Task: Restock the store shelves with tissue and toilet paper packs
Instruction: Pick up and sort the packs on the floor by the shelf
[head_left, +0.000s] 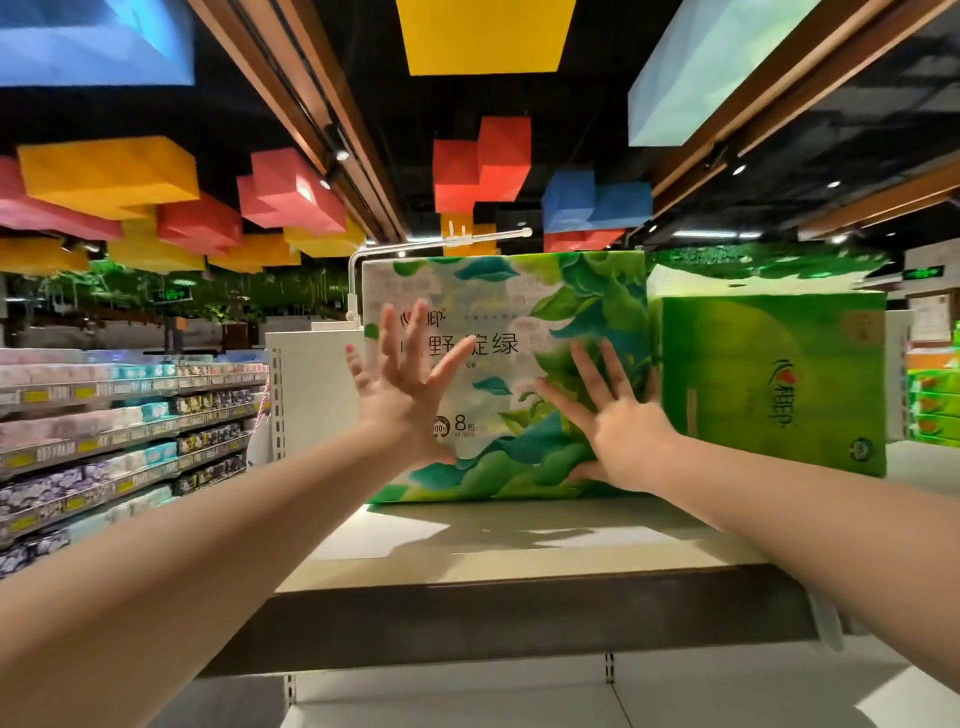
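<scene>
Supermarket aisle, coloured blocks on a dark ceiling, top shelf (519, 540) at chest height ahead. Leaf-printed tissue pack (524, 312) upright on it at 12 o'clock, touching a plain green pack (769, 374) at 2 o'clock. Left hand (400, 400) and right hand (618, 421) both flat on the leafy front, fingers spread wide, gripping nothing: probably pushing it back, square with its neighbour. Legible print: "8", characters "野" and "绿"; brand logo partly hidden. Stocked shelves (130, 415) at 9 o'clock.
</scene>
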